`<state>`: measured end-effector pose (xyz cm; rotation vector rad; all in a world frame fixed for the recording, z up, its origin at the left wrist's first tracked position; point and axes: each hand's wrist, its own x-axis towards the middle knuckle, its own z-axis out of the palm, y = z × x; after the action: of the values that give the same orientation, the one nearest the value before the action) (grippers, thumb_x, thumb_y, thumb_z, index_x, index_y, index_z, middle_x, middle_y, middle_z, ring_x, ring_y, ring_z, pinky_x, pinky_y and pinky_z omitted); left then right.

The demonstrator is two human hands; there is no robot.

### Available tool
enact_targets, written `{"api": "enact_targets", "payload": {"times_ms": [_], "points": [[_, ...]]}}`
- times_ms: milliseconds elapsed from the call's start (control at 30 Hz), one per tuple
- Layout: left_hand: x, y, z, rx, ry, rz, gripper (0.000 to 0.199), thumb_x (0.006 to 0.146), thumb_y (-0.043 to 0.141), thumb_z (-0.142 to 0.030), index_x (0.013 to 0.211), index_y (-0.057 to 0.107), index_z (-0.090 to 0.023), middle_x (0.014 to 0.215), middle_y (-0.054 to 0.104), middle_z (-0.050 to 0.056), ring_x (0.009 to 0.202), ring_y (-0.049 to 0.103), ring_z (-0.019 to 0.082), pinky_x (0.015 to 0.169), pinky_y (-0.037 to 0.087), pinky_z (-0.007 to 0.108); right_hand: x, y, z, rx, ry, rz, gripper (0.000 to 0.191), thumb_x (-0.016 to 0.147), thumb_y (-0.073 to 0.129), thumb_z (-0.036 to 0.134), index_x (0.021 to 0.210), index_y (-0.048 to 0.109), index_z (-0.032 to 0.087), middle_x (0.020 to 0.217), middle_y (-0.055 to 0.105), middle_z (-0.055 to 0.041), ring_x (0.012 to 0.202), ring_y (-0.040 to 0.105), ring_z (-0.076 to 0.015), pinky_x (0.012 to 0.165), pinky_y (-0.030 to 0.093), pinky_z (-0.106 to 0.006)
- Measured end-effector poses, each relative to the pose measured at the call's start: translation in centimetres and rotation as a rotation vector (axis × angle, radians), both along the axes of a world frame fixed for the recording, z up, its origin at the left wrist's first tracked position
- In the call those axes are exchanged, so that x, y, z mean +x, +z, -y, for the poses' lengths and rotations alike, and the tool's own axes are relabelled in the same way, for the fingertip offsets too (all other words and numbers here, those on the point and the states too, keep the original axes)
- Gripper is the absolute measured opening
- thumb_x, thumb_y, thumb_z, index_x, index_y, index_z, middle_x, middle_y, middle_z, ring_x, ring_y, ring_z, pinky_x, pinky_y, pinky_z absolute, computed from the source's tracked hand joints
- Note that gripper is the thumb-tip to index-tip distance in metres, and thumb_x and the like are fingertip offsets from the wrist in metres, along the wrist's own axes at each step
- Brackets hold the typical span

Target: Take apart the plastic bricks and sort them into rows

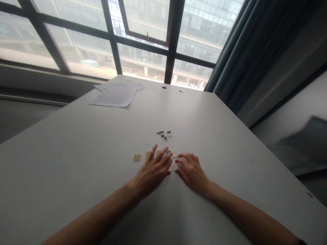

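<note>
My left hand (155,166) is spread palm down, with its fingers over a row of small studded building-block plates. At the row's left end lies a tan plate (137,157); another tan plate (147,156) shows partly beside my index finger. A grey plate (168,151) and a white studded plate (174,154) are near the fingertips, partly covered. My right hand (191,169) rests to the right with curved fingers, thumb and forefinger apart. Between the hands is a pale flat piece (174,166), close to the right fingertips; whether they touch it is unclear.
Beyond the hands lie several small dark grey and white block pieces (165,137). Printed sheets of paper (114,95) are at the table's far left. A dark round spot (164,87) shows near the far edge of the white table (76,149), before the windows.
</note>
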<state>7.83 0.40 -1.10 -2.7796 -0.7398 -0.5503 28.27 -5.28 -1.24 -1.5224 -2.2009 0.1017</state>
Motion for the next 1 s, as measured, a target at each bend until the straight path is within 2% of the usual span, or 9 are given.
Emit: {"api": "enact_targets", "payload": {"times_ms": [100,200,267,500,800,1000], "points": [[-0.9,0.1,-0.2,-0.009,-0.066,0.046,0.025,0.091,0.054,-0.030,0.113,0.060,-0.020,0.119,0.062,0.007,0.123,0.047,0.025,0.114,0.018,0.051,0.5,-0.1,0.1,0.028,0.000,-0.009,0.027,0.089,0.055,0.032,0.114,0.059,0.021,0.120,0.059,-0.0107,0.112,0.048,-0.0248,0.095,0.036,-0.041],[-1.8,-0.1,-0.1,-0.033,-0.157,0.090,0.016,0.092,0.051,-0.026,0.101,0.064,-0.023,0.102,0.068,0.002,0.112,0.054,0.020,0.112,0.022,0.046,0.8,-0.1,0.3,0.036,0.089,-0.013,0.022,0.091,0.053,0.028,0.110,0.062,0.024,0.113,0.064,-0.0071,0.109,0.052,-0.0219,0.095,0.037,-0.039],[-2.0,-0.3,0.0,-0.048,-0.179,0.104,0.016,0.093,0.050,-0.024,0.097,0.065,-0.024,0.098,0.068,0.001,0.109,0.055,0.019,0.110,0.023,0.044,0.8,-0.2,0.3,0.035,0.146,-0.009,0.020,0.092,0.050,0.025,0.107,0.063,0.025,0.109,0.066,-0.0049,0.107,0.054,-0.0205,0.095,0.036,-0.039],[-1.7,-0.4,0.1,-0.103,-0.164,0.072,0.018,0.093,0.048,-0.022,0.103,0.063,-0.023,0.095,0.068,0.002,0.110,0.054,0.020,0.110,0.022,0.045,0.4,-0.3,0.2,0.040,0.152,0.001,0.021,0.093,0.049,0.024,0.109,0.063,0.024,0.111,0.067,-0.0060,0.107,0.055,-0.0208,0.095,0.035,-0.040],[-1.6,0.0,0.3,-0.155,-0.146,0.064,0.020,0.093,0.045,-0.021,0.107,0.059,-0.022,0.105,0.068,0.004,0.114,0.053,0.020,0.109,0.023,0.044,0.4,-0.1,0.3,0.033,0.135,0.016,0.022,0.092,0.051,0.023,0.110,0.062,0.023,0.112,0.067,-0.0055,0.107,0.055,-0.0215,0.096,0.035,-0.040],[-1.5,0.1,0.3,-0.111,-0.141,0.056,0.021,0.092,0.048,-0.024,0.109,0.060,-0.024,0.105,0.067,0.004,0.114,0.053,0.021,0.108,0.024,0.044,0.3,-0.1,0.2,0.074,0.153,0.001,0.020,0.091,0.052,0.022,0.109,0.062,0.021,0.109,0.067,-0.0057,0.104,0.055,-0.0209,0.094,0.036,-0.040]]}}
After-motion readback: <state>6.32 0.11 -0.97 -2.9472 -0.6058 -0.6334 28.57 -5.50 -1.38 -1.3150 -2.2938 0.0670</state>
